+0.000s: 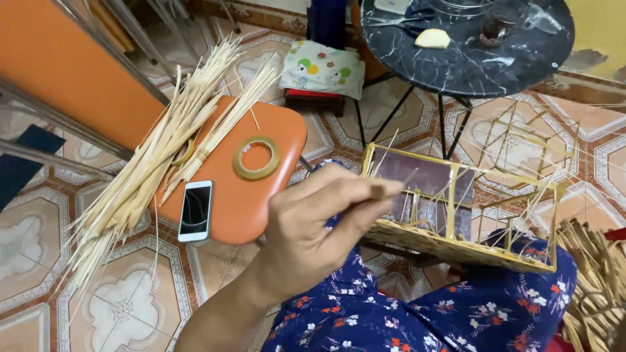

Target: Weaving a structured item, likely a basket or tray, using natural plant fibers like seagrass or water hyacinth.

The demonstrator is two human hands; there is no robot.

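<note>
My left hand (313,225) is raised in front of me, its fingers pinched on a thin bamboo stick (391,184) that points right. Just beyond the fingertips a box-shaped bamboo frame (456,215) with a woven base rests on my lap, over blue flowered cloth (417,319). Thin sticks stand upright inside the frame. My right hand is not in view.
An orange stool (241,202) at left carries a bundle of bamboo sticks (156,156), a tape roll (256,158) and a white phone (195,210). A black marble round table (469,52) stands behind. Another stick frame (521,140) and woven bamboo pieces (596,287) lie at right.
</note>
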